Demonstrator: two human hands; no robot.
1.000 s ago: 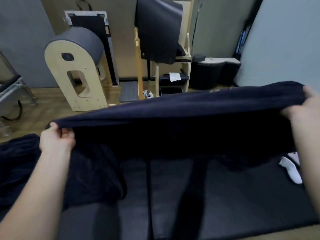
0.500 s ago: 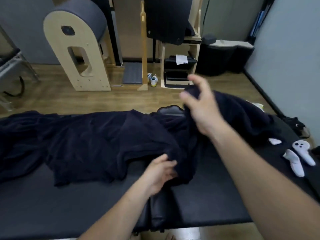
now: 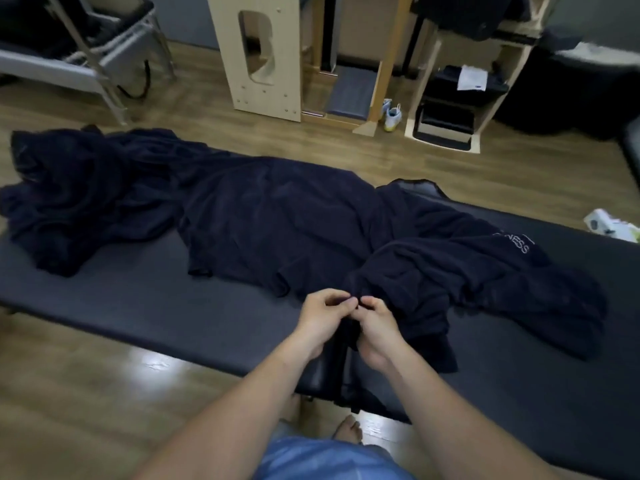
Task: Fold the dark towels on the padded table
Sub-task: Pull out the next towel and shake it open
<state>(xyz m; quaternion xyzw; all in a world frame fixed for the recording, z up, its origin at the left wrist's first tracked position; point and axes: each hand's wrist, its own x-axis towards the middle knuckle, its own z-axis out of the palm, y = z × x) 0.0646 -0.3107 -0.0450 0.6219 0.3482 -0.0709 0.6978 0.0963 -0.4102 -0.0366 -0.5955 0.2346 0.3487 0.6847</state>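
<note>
Dark towel (image 3: 467, 271), long axis left-right; left grip (image 3: 322, 318), right grip (image 3: 379, 329) pinch edge.

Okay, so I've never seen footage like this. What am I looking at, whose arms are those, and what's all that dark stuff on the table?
There is no machine here. A person wears a camera on the head, so the view looks down along their own arms. The left hand and right hand meet and pinch the near edge of a dark towel with pale lettering. It lies crumpled on a padded table, beside more dark towels, none of them folded.
</note>
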